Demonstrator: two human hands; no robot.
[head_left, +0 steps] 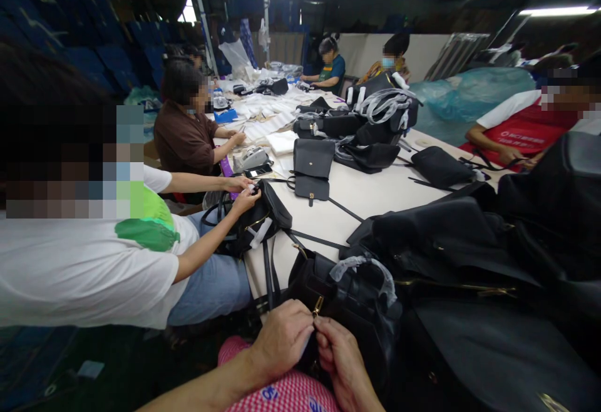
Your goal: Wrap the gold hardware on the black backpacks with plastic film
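A black backpack (361,302) lies at the table's near edge, against my lap. Its carry handle (364,265) is wrapped in clear plastic. From its front hangs a small gold metal clasp (318,305). My left hand (285,335) is closed, thumb and fingers pinched at the clasp's lower end. Meeting it there, my right hand (342,354) pinches the same spot from the other side. The fingertips cover whatever part of the clasp lies between them. Pink checked cloth (286,393) shows beneath my forearms.
Large black bags (441,243) are piled close on my right. At my left a co-worker in a white shirt (94,262) handles another black backpack (256,221). A black bag (312,168) lies flat on the white table (350,196). More bags (366,118) and seated people are farther back.
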